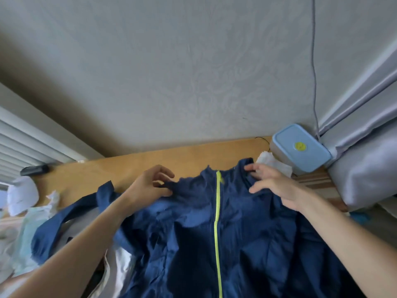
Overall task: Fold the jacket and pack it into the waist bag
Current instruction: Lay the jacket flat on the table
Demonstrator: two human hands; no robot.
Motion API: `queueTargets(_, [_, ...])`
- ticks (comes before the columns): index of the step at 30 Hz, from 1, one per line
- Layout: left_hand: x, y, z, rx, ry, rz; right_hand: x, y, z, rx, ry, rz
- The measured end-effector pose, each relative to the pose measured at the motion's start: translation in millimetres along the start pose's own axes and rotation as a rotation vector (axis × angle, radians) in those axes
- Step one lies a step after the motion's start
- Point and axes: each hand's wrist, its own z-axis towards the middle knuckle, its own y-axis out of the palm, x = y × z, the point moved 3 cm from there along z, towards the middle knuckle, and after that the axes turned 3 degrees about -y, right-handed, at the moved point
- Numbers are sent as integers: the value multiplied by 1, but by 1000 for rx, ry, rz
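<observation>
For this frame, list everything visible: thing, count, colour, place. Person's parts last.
Thin crinkled jacket: one, navy with a yellow-green zipper, spread front-up across the middle.
Wooden headboard ledge: one, light orange-brown, behind the jacket.
Lidded plastic box: one, pale blue with a yellow-green dot, right end of ledge.
Crumpled white tissue: one, beside the box.
Small dark object: one, black, left end of ledge; kind unclear.
Curtain: grey, right edge.
Waist bag: not identifiable.
Left hand: pinching the jacket's shoulder.
Right hand: fingers on the other shoulder.

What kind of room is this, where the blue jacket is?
Probably a bedroom at home. A patterned wallpapered wall, a grey curtain and a wooden headboard-like ledge behind the jacket suggest it.
</observation>
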Motion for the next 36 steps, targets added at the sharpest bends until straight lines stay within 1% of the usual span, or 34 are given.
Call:
queueTargets(2, [-8,10,11,-107,-264,-26,20,3,11,37,170,101])
queueTargets(3, [-11,18,16,-160,-386,-44,26,6,19,99,210,205])
queueTargets(4, [-11,27,22,-200,-464,-80,31,8,30,181,223,313])
queueTargets(6, [-11,42,38,-206,-515,-185,36,13,49,316,212,463])
queueTargets(7, [-10,48,46,-192,-513,-231,34,16,55,340,203,484])
queueTargets(10, [2,52,50,-161,-496,-356,15,22,64,289,148,482])
queueTargets(11, [6,49,49,-149,-450,-412,3,23,63,277,103,472])
queueTargets(13, [16,39,42,-105,-293,-515,-26,25,55,289,-43,447])
queueTargets(15, [28,27,27,-64,-72,-581,-52,29,41,290,-242,419])
queueTargets(17, [35,16,12,12,221,-526,-67,31,17,239,-456,323])
queueTargets(18, [36,12,5,35,390,-455,-68,30,4,219,-556,192])
queueTargets(19, [35,9,-2,59,553,-354,-64,28,-9,203,-653,-11])
queueTargets(20, [29,7,-7,88,675,-230,-56,27,-18,173,-732,-264])
queueTargets(21, [18,7,-10,130,747,-77,-42,24,-20,133,-786,-540])
queueTargets(22, [2,8,-9,181,775,105,-25,21,-18,93,-812,-811])
queueTargets(23, [-14,10,-6,220,759,291,-7,17,-12,39,-796,-1046])
queueTargets(24, [-31,13,-1,223,710,478,13,12,-2,-7,-737,-1211])
queueTargets(25, [-46,19,6,204,637,657,30,7,7,-20,-659,-1296])
queueTargets(26, [-58,23,14,204,542,786,42,4,15,6,-598,-1297])
queueTargets(27, [-66,26,21,222,439,858,47,1,20,79,-541,-1250])
queueTargets(29, [-69,29,29,230,257,833,48,-4,25,288,-469,-1106])
queueTargets(30, [-68,29,31,230,209,780,46,-5,27,359,-447,-1060])
queueTargets(31, [-67,28,33,209,173,746,43,-3,28,376,-406,-1040])
queueTargets(32, [-65,28,36,170,149,749,42,-1,31,348,-367,-1033])
queueTargets(34, [-62,27,42,109,129,789,41,6,37,255,-305,-1093])
queueTargets(35, [-59,25,46,116,125,785,40,7,42,230,-292,-1132])
queueTargets(36, [-55,23,49,153,124,754,37,5,49,254,-289,-1158])
